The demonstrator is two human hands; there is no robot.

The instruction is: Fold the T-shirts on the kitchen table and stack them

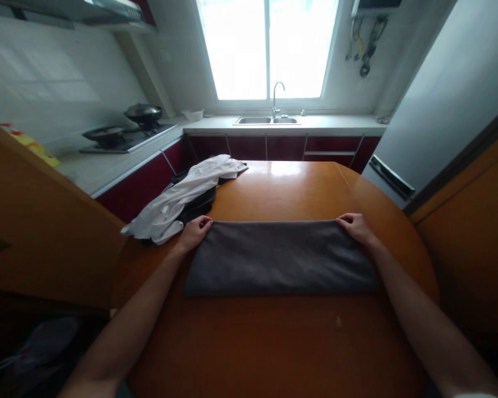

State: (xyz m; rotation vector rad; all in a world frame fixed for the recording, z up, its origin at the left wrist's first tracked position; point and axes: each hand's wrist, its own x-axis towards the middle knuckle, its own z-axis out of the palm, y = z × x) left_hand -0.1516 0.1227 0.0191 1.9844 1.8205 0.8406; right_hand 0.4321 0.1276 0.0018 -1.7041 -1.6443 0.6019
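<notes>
A dark grey folded cloth lies flat as a wide rectangle on the orange-brown wooden table. My left hand pinches its far left corner, fingers curled over the edge. My right hand holds the far right corner in the same way. Both forearms reach in from the near edge along the cloth's two short sides.
A heap of white and black clothing sits at the table's far left, close to my left hand. Behind are a counter with a sink under a bright window, a stove with pans at left, and a grey fridge at right.
</notes>
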